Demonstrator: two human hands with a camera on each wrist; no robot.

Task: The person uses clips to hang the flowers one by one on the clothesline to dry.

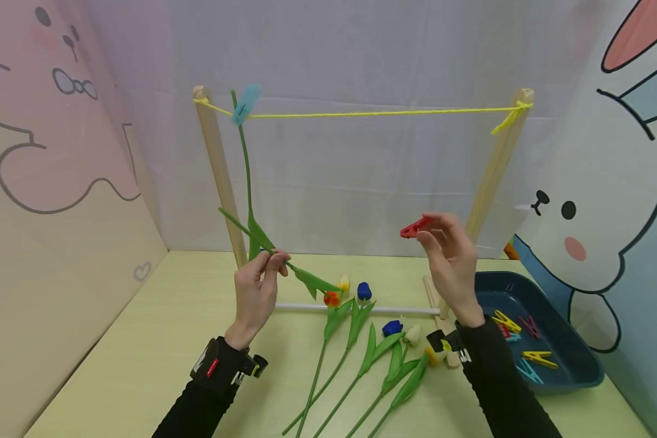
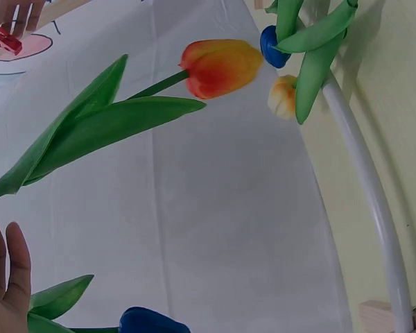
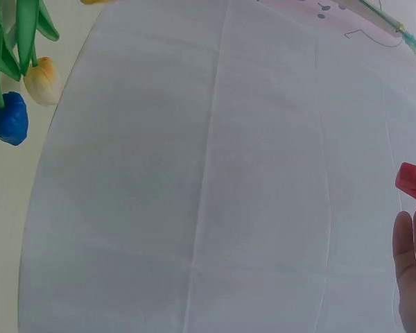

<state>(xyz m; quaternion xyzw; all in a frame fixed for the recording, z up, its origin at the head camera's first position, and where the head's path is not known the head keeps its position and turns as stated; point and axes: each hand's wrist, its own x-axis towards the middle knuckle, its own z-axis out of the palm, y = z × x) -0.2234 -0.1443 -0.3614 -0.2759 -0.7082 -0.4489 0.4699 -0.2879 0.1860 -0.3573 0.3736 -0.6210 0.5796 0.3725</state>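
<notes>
My left hand [image 1: 256, 292] pinches the green stem of an orange tulip [image 2: 222, 68], which slants down to the right with its bloom outward. In my right hand [image 1: 452, 267], raised on the right below the yellow string [image 1: 378, 113], a red clothespin [image 1: 414, 228] is held between thumb and fingers. A blue clothespin [image 1: 246, 104] on the string's left end grips the stem of a hanging tulip [image 1: 247, 164]. That tulip's blue bloom [image 2: 152, 320] shows in the left wrist view, mostly covered by my left hand in the head view.
Wooden posts [image 1: 219, 164] hold the string, with a white bar [image 1: 361, 309] low between them. Several tulips [image 1: 361, 365] lie on the table [image 1: 142, 365], with blue, white and yellow blooms. At right, a dark blue basin [image 1: 575, 365] contains several coloured clothespins [image 1: 539, 359].
</notes>
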